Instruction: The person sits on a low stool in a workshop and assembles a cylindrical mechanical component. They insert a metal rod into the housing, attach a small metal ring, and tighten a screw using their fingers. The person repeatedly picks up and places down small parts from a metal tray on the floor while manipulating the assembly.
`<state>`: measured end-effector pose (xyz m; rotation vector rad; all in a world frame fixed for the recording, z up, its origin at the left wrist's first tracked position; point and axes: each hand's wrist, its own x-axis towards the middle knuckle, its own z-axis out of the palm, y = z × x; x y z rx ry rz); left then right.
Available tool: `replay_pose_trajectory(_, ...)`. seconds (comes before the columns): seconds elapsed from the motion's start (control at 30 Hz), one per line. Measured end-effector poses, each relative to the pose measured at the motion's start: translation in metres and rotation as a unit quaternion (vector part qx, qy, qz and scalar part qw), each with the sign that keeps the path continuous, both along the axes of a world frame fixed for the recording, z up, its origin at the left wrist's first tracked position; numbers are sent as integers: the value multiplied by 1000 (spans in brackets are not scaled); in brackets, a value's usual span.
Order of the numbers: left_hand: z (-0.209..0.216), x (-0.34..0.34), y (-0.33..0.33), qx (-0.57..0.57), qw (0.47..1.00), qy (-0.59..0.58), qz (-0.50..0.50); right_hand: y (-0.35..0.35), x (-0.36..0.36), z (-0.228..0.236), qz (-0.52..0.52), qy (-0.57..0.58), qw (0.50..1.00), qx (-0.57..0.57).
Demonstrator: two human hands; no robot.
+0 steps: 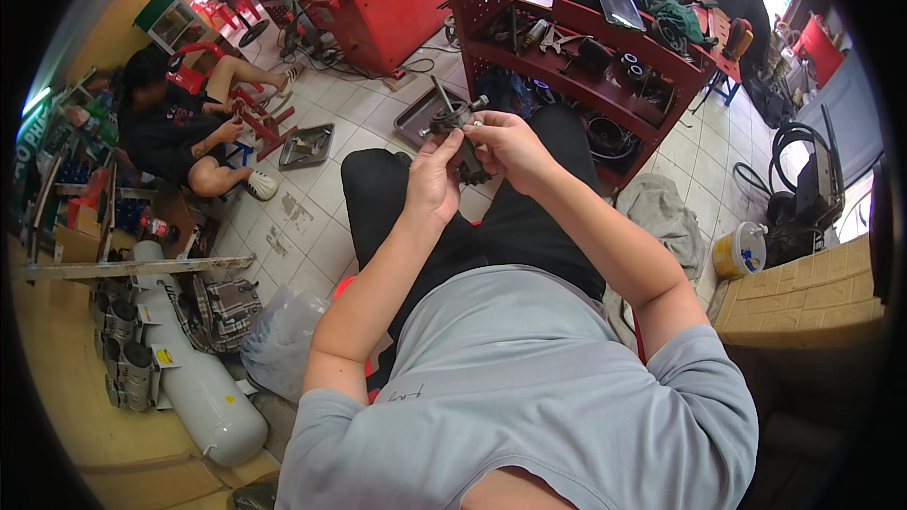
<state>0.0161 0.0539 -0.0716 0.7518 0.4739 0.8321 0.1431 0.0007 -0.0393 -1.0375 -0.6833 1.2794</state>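
Above my knees, my left hand (434, 173) is closed around a dark, greasy metal machine part (470, 168) with a thin rod standing up from its top and toothed-looking lower edges. My right hand (511, 145) meets it from the other side, thumb and fingers pinched together at a small shiny bit on the part's upper side. What exactly those fingertips hold is too small to make out. Beyond the part, a grey metal tray (408, 123) lies on the tiled floor, partly hidden by my hands.
A red tool cart (567, 71) with tools stands ahead. At the left, a seated person (179, 132) handles a red metal frame (269, 132) by a second tray (305, 162). A grey cylinder tank (208, 397) lies at lower left; a yellow bucket (737, 253) stands right.
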Motion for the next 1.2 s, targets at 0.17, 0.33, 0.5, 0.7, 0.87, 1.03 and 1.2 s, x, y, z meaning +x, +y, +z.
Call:
replay_pose_trajectory(0.17, -1, -1, 5, -6, 1000, -17, 20, -5, 18, 21, 51, -226, 973, 10)
replay_pose_trajectory(0.33, -9, -4, 14, 29, 999, -13, 34, -7, 28, 29, 49, -352, 929, 101)
replay_pose_trajectory(0.5, -6, -3, 11, 27, 999, -1, 29, -17, 19, 38, 26, -420, 893, 157)
replay_pose_trajectory(0.7, -7, -4, 11, 50, 998, -3, 32, -18, 13, 39, -11, -487, 849, 206)
replay_pose_trajectory(0.87, 0, -3, 6, 69, 996, 15, 51, -20, 10, 37, -39, -580, 780, 230)
replay_pose_trajectory(1.03, -5, -3, 8, 85, 994, 26, 61, -20, 5, 34, -96, -675, 693, 233)
replay_pose_trajectory(1.2, -6, -1, 4, 92, 992, 42, 77, -19, 5, 34, -143, -754, 603, 218)
